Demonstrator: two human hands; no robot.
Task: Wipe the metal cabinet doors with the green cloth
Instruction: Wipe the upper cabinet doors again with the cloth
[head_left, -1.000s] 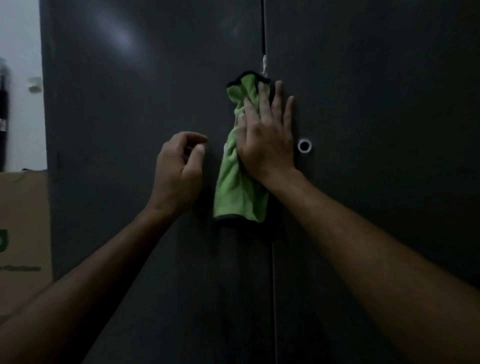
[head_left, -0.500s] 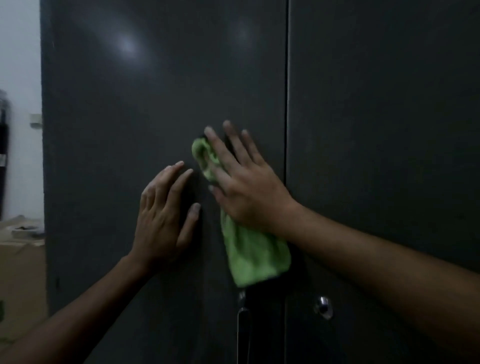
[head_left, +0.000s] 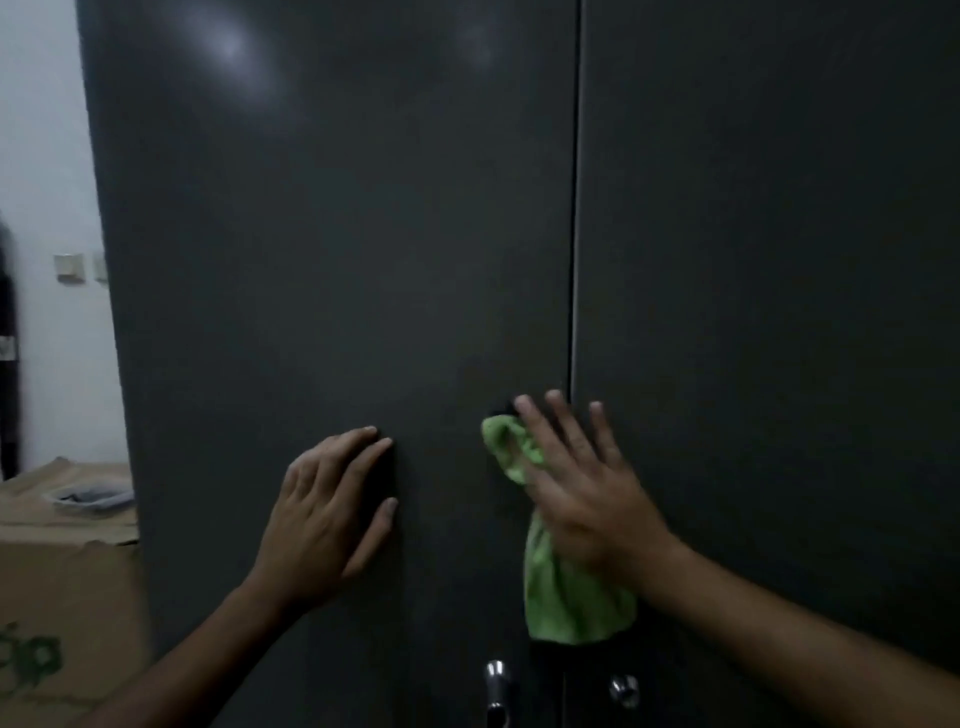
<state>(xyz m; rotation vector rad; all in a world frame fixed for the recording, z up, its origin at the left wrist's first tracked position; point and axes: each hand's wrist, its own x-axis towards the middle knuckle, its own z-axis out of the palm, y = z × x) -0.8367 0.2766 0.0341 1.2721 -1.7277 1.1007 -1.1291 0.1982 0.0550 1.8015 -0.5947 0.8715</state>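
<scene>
R hand, green cloth by door seam

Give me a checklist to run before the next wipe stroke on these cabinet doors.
1. Right hand flat on the green cloth, pressing it to the left door: ok.
2. Left hand flat on the same door, bracing it: ok.
3. Doors shut at the seam: ok.
4. Cloth clear of the handle and lock below: ok, its bottom edge hangs just above them.
5. Right door wiped: cannot tell.
6. Cloth clean enough: cannot tell, the light is dim.
</scene>
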